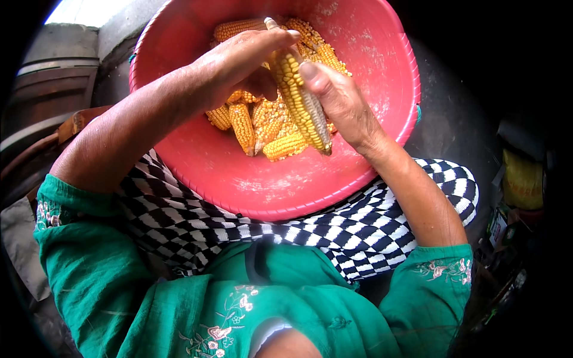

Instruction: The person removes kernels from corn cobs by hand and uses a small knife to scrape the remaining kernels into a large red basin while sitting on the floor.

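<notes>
My right hand (335, 98) grips a partly shelled ear of corn (295, 96), its thumb pressed on the upper part of the ear. Bare whitish cob shows along the ear's right side; yellow kernels cover the rest of the visible face. At the ear's upper end is my left hand (257, 53), palm turned down, its fingers partly hidden, so its hold cannot be made out. Both hands are above a large red plastic basin (250, 188). Inside lie several yellow ears, one of them a short ear (285, 146) near the front, among loose kernels (271, 116).
The basin rests against my legs in checkered trousers (362, 228). At the left are a curved wooden piece (80, 123) and a grey cloth or sack (24, 246). A yellow bag (523, 179) and dim clutter stand at the far right. Grey floor (443, 103) shows beside the basin.
</notes>
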{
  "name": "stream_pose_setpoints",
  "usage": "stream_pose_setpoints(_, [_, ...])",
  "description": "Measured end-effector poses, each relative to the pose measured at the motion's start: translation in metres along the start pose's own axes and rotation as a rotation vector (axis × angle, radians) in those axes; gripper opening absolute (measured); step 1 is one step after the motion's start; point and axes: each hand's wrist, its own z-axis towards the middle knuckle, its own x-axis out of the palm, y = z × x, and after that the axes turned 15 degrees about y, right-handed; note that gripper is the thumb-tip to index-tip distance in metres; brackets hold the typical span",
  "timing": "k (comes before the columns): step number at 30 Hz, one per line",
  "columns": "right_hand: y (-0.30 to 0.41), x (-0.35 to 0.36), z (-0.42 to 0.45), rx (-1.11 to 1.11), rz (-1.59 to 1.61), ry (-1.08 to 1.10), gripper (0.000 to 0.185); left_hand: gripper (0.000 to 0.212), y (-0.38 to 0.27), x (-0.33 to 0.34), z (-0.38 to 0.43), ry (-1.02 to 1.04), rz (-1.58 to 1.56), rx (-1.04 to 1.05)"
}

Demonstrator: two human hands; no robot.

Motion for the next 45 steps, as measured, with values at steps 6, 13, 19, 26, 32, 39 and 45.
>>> stream_pose_setpoints(6, [0.004,0.004,0.0,-0.027,-0.092,-0.014,0.055,0.046,-0.008,0.007,-0.008,0.034,-0.013,0.034])
stream_pose_setpoints(13, [0.005,0.003,-0.002,-0.025,0.027,-0.114,0.042,0.045,-0.009,0.009,-0.001,-0.036,-0.01,-0.02])
stream_pose_setpoints(19, [0.003,0.002,0.002,0.063,-0.019,0.024,0.068,0.051,-0.007,0.01,-0.003,0.028,0.136,0.051])
stream_pose_setpoints(26, [0.009,0.001,0.002,0.077,0.174,-0.049,0.054,0.052,-0.011,0.013,-0.004,0.004,0.033,-0.029])
stream_pose_setpoints(32, [0.007,-0.003,0.003,0.021,0.175,0.047,0.061,0.055,-0.008,0.011,-0.005,0.024,0.14,0.062])
stream_pose_setpoints(39, [0.016,0.002,0.003,0.003,0.175,0.003,0.062,0.051,-0.01,0.011,-0.004,-0.014,0.108,-0.037])
stream_pose_setpoints(45, [0.014,0.007,0.003,0.007,0.295,-0.025,0.058,0.044,-0.009,0.013,0.0,-0.087,0.087,-0.053])
